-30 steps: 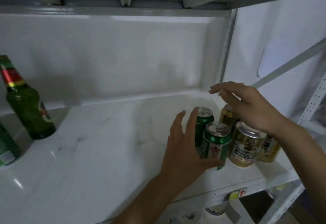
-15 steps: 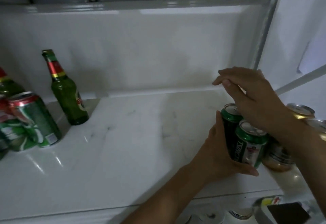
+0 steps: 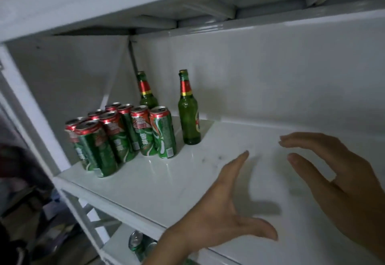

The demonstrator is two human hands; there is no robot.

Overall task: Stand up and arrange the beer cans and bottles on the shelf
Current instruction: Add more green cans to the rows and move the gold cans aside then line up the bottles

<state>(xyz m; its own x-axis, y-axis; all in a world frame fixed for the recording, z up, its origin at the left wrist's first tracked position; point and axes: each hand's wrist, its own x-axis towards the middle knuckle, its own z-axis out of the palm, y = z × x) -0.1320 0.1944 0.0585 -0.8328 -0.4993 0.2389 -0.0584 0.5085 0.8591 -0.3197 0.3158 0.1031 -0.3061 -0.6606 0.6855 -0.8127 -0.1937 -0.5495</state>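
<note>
Several tall green beer cans with red tops [image 3: 125, 137] stand upright in a cluster at the left of the white shelf [image 3: 166, 183]. Two green glass bottles stand behind them: one [image 3: 189, 114] to the right of the cans, the other [image 3: 146, 93] near the back corner, partly hidden by cans. My left hand [image 3: 218, 212] hovers over the shelf's front with straight fingers, holding nothing. My right hand [image 3: 337, 181] is beside it at the right, fingers spread and empty. The small cans at the right end are out of view.
The shelf above [image 3: 187, 4] hangs low over this one. A white upright post [image 3: 31, 106] frames the left side. Below the shelf edge, can tops [image 3: 137, 241] show on a lower shelf. The floor at lower left is dark and cluttered.
My view swung left, so the small cans at the right left the frame. My left hand let go of the small green can, and both hands now hover open over bare shelf.
</note>
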